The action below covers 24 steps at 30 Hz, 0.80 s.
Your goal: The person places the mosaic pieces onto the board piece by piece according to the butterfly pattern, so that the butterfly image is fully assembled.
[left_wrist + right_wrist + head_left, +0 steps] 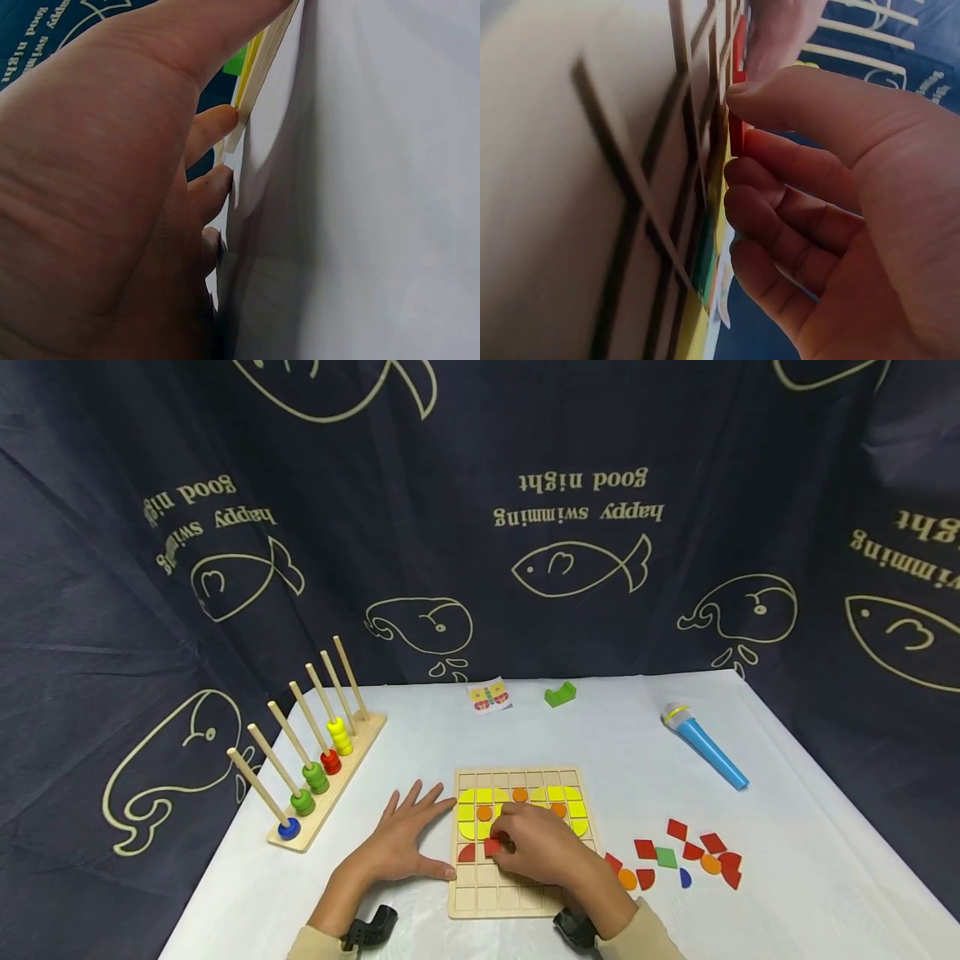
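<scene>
A wooden grid board (476, 900) lies on the table, its upper cells filled with yellow pieces (555, 793) and a few orange discs (520, 795). My right hand (543, 843) is over the board and pinches a red square tile (736, 127) between thumb and index finger, close at the grid. Left of that tile, a red quarter-round piece (467, 853) sits in a cell. My left hand (401, 839) has its fingers spread, with thumb and fingertips at the board's left edge. In the right wrist view a green piece (704, 251) shows in the grid, hidden by my hand from the head camera.
Loose red, orange, blue and green pieces (666, 857) lie right of the board. A wooden peg stand (330, 797) with coloured rings is at the left. Behind the board are a butterfly picture card (489, 695) and a green block (560, 695); a blue toy microphone (708, 747) lies far right.
</scene>
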Available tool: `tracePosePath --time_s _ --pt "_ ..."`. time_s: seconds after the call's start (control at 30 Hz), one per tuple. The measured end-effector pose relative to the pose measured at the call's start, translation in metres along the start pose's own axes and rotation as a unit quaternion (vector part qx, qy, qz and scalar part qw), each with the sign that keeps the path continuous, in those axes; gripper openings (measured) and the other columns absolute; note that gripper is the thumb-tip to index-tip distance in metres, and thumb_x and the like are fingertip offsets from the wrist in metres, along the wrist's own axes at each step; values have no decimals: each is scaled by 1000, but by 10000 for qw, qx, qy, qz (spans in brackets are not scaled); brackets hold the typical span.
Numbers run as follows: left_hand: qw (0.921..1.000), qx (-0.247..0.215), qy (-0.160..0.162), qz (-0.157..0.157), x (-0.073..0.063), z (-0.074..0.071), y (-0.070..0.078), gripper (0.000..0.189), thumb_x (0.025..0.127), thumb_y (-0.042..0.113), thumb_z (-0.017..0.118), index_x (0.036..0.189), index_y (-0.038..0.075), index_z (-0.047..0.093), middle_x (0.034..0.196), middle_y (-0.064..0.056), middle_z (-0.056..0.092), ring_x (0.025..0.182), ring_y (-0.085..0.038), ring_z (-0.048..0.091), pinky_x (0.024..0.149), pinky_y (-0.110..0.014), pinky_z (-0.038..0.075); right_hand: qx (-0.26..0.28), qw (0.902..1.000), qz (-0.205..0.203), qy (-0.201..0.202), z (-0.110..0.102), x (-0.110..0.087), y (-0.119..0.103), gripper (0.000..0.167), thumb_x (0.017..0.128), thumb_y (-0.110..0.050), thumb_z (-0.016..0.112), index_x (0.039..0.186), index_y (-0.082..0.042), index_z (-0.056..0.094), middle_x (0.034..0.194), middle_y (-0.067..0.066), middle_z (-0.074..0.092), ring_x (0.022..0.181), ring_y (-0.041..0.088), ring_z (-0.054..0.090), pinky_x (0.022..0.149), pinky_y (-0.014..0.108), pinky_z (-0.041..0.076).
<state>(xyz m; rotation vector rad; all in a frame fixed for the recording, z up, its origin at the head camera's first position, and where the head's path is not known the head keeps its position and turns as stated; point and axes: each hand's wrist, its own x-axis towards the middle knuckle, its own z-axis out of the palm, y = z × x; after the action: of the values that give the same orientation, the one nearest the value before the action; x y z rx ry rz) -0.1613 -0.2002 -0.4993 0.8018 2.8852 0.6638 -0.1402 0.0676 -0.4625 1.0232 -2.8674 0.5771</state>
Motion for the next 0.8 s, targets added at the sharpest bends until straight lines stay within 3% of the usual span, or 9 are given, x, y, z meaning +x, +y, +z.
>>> tracePosePath --time_s 0.3,0.53,0.8 --pt "10000 -54 8 40 -1 -1 1 107 58 78 70 148 26 40 156 -4 25 144 -33 6 111 -59 -2 -60 9991 -374 209 11 3 -6 17 77 -28 75 91 -18 75 79 -15 52 64 3 44 57 18 41" --pt "10000 19 -2 -19 1 2 -1 108 57 81 68 148 28 40 156 -3 25 145 -33 6 110 -60 -1 242 9997 -45 -47 1 -5 -3 18 80 -30 75 96 -20 75 87 -14 58 71 2 49 66 22 46" --pt "10000 37 23 -41 1 3 -1 109 56 81 68 147 28 41 156 -3 25 145 -33 6 110 -60 -2 488 9985 123 235 -16 -29 25 12 83 -24 74 94 -18 73 86 -13 58 71 3 50 64 24 47"
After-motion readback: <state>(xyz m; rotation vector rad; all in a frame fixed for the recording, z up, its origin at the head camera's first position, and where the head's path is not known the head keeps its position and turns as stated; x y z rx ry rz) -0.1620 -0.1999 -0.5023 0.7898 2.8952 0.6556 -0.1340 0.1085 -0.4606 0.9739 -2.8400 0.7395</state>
